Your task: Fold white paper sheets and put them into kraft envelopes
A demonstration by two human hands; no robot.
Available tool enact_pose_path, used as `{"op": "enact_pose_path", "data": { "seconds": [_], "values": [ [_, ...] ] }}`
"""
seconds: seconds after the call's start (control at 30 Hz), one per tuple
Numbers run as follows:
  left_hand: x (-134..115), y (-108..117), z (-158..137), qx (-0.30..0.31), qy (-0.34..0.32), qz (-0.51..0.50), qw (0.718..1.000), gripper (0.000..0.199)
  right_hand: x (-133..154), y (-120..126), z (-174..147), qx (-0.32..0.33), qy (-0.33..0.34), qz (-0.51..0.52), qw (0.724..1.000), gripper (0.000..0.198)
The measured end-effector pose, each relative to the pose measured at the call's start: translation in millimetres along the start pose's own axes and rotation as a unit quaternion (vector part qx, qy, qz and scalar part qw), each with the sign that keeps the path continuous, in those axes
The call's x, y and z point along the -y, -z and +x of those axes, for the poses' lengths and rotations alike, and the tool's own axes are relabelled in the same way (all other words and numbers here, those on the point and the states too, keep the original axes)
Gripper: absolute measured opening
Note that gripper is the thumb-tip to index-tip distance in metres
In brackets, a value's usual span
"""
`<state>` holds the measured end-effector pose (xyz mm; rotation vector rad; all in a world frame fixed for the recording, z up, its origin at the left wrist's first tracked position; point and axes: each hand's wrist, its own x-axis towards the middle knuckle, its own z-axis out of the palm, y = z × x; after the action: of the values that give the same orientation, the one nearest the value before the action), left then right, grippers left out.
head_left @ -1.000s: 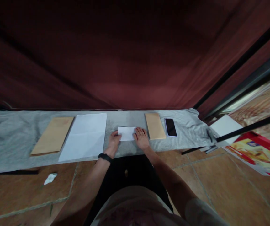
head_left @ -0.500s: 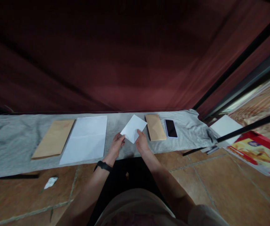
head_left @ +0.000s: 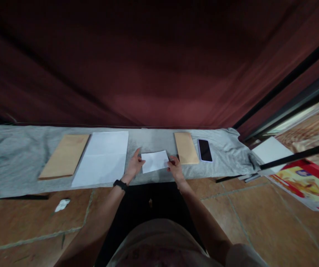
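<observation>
A small folded sheet of white paper (head_left: 155, 162) is held level in front of me, over the grey cloth. My left hand (head_left: 134, 163) pinches its left edge between thumb and fingers, with the index finger stretched upward. At the opposite edge, my right hand (head_left: 175, 168) grips the paper in a pinch. Just beyond my right hand lies a small brown envelope (head_left: 186, 148). To the left of my left hand, a stack of large white paper (head_left: 103, 159) rests flat, showing a faint crease across it.
A larger brown envelope (head_left: 65, 155) lies left of the white sheets. A phone (head_left: 205, 150) with a dark screen sits at the right on the grey cloth (head_left: 153, 139). A red and yellow box (head_left: 309, 181) stands lower right, and crumpled tissue (head_left: 62, 205) is on the tiled floor.
The paper has turned from a slanted position to nearly level and now looks narrower. My hands have moved apart to its left and right edges.
</observation>
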<state>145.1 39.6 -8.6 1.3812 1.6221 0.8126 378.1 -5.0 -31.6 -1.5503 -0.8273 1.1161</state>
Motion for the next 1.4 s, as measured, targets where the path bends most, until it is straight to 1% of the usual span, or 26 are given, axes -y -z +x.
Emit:
{"op": "enact_pose_path", "data": {
  "seconds": [0.03, 0.07, 0.1, 0.17, 0.2, 0.23, 0.27, 0.37, 0.43, 0.5, 0.57, 0.63, 0.73, 0.77, 0.8, 0.87, 0.93, 1.03, 1.27, 1.4],
  "values": [
    [0.1, -0.1, 1.2, 0.000, -0.009, 0.027, 1.000, 0.085, -2.0, 2.9, -2.0, 0.003, 0.040, -0.082, 0.996, 0.039],
    [-0.3, -0.7, 1.8, 0.001, -0.014, 0.047, 0.999, 0.085, -3.4, 5.3, -4.6, 0.001, 0.079, -0.162, 0.984, 0.040],
    [-0.9, -1.7, 1.8, 0.002, -0.018, 0.064, 0.998, 0.084, -4.2, 7.0, -7.5, -0.006, 0.117, -0.241, 0.963, 0.041],
    [-2.6, -4.0, 0.6, 0.001, -0.024, 0.093, 0.995, 0.083, -3.5, 8.2, -12.9, -0.024, 0.182, -0.380, 0.907, 0.041],
    [-3.3, -4.9, -0.1, 0.001, -0.026, 0.104, 0.994, 0.082, -2.2, 7.3, -14.9, -0.027, 0.210, -0.429, 0.878, 0.041],
    [-3.9, -5.6, -0.7, 0.000, -0.029, 0.112, 0.993, 0.082, -0.6, 5.3, -16.2, -0.022, 0.238, -0.462, 0.854, 0.040],
    [-4.3, -6.1, -0.9, 0.001, -0.031, 0.119, 0.992, 0.082, 1.2, 2.2, -16.6, -0.010, 0.268, -0.479, 0.836, 0.039],
    [-3.8, -6.0, 1.6, 0.003, -0.033, 0.130, 0.991, 0.082, 4.3, -11.4, -14.0, 0.057, 0.352, -0.486, 0.798, 0.039],
    [-2.4, -5.0, 5.0, 0.002, -0.034, 0.128, 0.991, 0.083, 2.7, -20.8, -10.8, 0.096, 0.381, -0.498, 0.773, 0.041],
    [-0.9, -3.7, 8.0, 0.004, -0.036, 0.121, 0.992, 0.083, -1.7, -27.5, -8.1, 0.110, 0.383, -0.522, 0.755, 0.045],
    [-0.1, -3.4, 8.0, -0.001, -0.041, 0.124, 0.991, 0.082, -7.1, -30.9, -6.3, 0.108, 0.372, -0.544, 0.745, 0.049],
    [-0.3, -6.5, 3.1, -0.034, -0.066, 0.152, 0.986, 0.075, -11.5, -31.8, -5.4, 0.106, 0.364, -0.556, 0.739, 0.052],
    [-1.5, -21.6, -14.2, -0.100, -0.148, 0.226, 0.958, 0.055, -13.9, -31.4, -5.4, 0.109, 0.361, -0.564, 0.735, 0.053],
    [-1.7, -29.2, -21.9, -0.104, -0.178, 0.252, 0.946, 0.051, -13.9, -31.1, -5.6, 0.109, 0.360, -0.566, 0.734, 0.053],
    [-1.5, -37.3, -29.7, -0.095, -0.203, 0.277, 0.935, 0.050, -13.6, -30.9, -5.9, 0.110, 0.359, -0.569, 0.732, 0.054],
    [0.0, -53.0, -44.1, -0.060, -0.231, 0.325, 0.915, 0.055, -13.1, -30.3, -6.6, 0.111, 0.360, -0.574, 0.727, 0.054],
    [2.9, -63.9, -54.2, -0.041, -0.236, 0.361, 0.901, 0.061, -13.1, -29.6, -7.2, 0.112, 0.363, -0.579, 0.721, 0.055],
    [8.4, -67.7, -59.9, -0.037, -0.223, 0.387, 0.894, 0.064, -14.1, -28.8, -8.0, 0.107, 0.367, -0.579, 0.720, 0.055],
    [20.9, -50.0, -70.0, -0.044, -0.210, 0.393, 0.894, 0.068, -16.3, -23.3, -9.7, 0.074, 0.352, -0.563, 0.744, 0.056],
    [20.6, -43.7, -78.6, -0.049, -0.199, 0.394, 0.896, 0.066, -18.0, -15.7, -12.2, 0.061, 0.354, -0.558, 0.748, 0.059]
  ]
}}
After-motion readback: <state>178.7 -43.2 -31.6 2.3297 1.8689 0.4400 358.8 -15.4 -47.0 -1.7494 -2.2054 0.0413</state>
